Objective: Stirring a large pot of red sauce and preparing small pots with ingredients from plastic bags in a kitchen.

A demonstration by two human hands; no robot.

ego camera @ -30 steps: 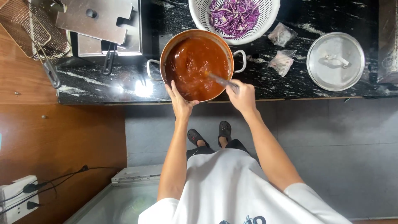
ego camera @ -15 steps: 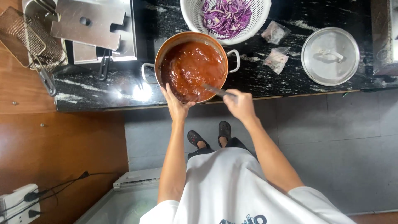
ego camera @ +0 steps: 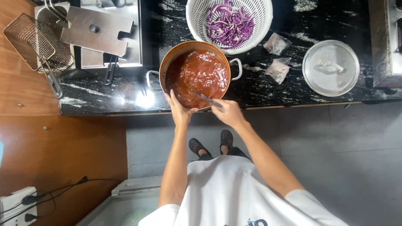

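Head view, setting: A person in a white top stands at a black, white-veined stone worktop [ego camera: 335, 16], seen from straight above, dark clogs visible on the grey floor.
Pot: A copper-coloured pot [ego camera: 167, 67] with two metal loop handles sits at the near edge of the worktop, filled with thick red-brown sauce [ego camera: 201, 73].
Left hand: The left hand [ego camera: 179, 109] is cupped against the near rim of the pot, fingers curled over the edge, thumb out to the side.
Right hand: The right hand [ego camera: 227, 112] is closed around the handle of a metal utensil [ego camera: 205, 98], whose far end dips into the sauce near the pot's front wall; the kind of utensil cannot be told.
Behind the pot: A white plastic colander [ego camera: 197, 16] holding shredded red cabbage [ego camera: 229, 24] stands touching the pot's far rim.
Right of the pot: Two small clear bags [ego camera: 277, 69] lie on the stone, and beyond them a round steel lid [ego camera: 331, 68] rests flat, well apart from the pot.
Left of the pot: A steel countertop fryer [ego camera: 100, 31] with a flat lid stands at the back, a wire fry basket [ego camera: 31, 44] leaning beside it over the wooden surface.
Lower left: A white power strip [ego camera: 16, 205] with dark cables lies by the wood-panelled floor.
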